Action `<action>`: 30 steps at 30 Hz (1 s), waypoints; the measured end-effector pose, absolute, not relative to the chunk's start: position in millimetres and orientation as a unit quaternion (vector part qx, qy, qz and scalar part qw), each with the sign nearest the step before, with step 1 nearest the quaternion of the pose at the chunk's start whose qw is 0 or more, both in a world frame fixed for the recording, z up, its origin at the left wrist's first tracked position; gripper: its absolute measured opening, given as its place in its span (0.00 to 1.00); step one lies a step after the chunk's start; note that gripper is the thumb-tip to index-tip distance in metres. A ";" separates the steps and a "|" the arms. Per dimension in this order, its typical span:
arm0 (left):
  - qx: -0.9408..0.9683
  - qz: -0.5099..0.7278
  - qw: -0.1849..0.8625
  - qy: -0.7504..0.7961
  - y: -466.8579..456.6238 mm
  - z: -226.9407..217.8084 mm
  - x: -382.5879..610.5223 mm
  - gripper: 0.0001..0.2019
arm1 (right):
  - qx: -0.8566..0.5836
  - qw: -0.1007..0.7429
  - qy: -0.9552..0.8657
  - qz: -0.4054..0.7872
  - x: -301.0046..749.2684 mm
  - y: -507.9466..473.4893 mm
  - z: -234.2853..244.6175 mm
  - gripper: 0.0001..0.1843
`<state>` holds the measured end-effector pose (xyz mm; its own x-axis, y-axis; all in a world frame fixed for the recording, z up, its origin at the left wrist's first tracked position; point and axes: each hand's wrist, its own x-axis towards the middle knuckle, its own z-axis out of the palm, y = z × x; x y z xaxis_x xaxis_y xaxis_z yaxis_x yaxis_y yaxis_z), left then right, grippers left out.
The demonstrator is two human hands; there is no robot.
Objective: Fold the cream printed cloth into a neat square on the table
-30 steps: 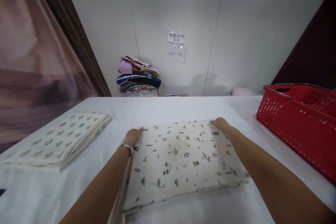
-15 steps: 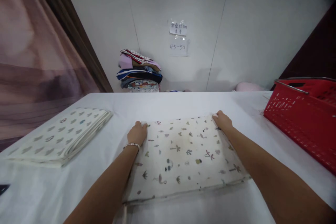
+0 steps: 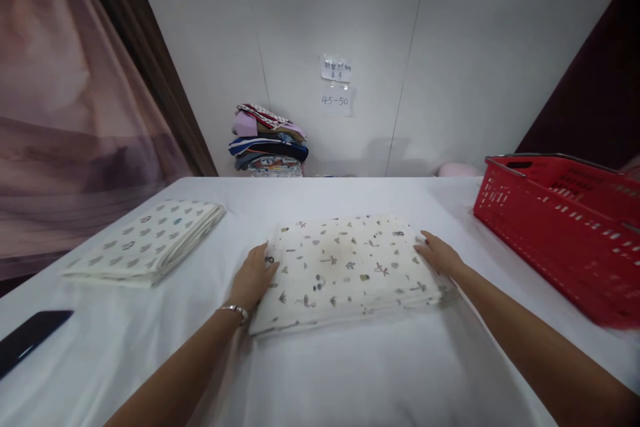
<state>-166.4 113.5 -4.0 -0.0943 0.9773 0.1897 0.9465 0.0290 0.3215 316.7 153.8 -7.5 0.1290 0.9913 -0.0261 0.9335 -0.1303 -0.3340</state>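
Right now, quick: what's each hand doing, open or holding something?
Left hand: open, at the left edge of the middle folded cloth.
Right hand: open, at that cloth's right edge.

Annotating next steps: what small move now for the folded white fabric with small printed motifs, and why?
Perhaps square up the fabric along its near edge: layers look uneven there, and the bare left hand and right hand sit at its side edges.
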 end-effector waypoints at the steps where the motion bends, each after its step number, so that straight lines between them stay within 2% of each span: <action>1: 0.684 0.196 0.031 0.702 100.9 -4.8 -166.9 0.25 | -0.740 0.134 -0.648 0.118 319.4 138.7 -8.9 0.32; 8: 0.791 0.240 -0.033 0.562 22.9 -8.5 -153.4 0.17 | -0.649 0.212 -0.731 0.016 330.9 52.3 -14.4 0.20; 12: 0.850 0.210 -0.015 0.482 1.7 -5.8 -138.6 0.15 | -0.579 0.194 -0.791 -0.043 327.0 30.4 -11.5 0.18; 18: 0.861 0.174 -0.006 0.477 -0.4 -2.5 -128.0 0.13 | -0.508 0.154 -0.847 -0.036 318.0 23.5 -13.2 0.18; 24: 0.857 0.142 -0.016 0.495 -2.0 -0.8 -122.8 0.16 | -0.488 0.130 -0.861 -0.059 315.4 23.1 -13.1 0.22; 30: 0.868 0.103 -0.025 0.485 1.8 5.4 -117.7 0.20 | -0.489 0.108 -0.864 -0.051 315.8 28.4 -11.8 0.21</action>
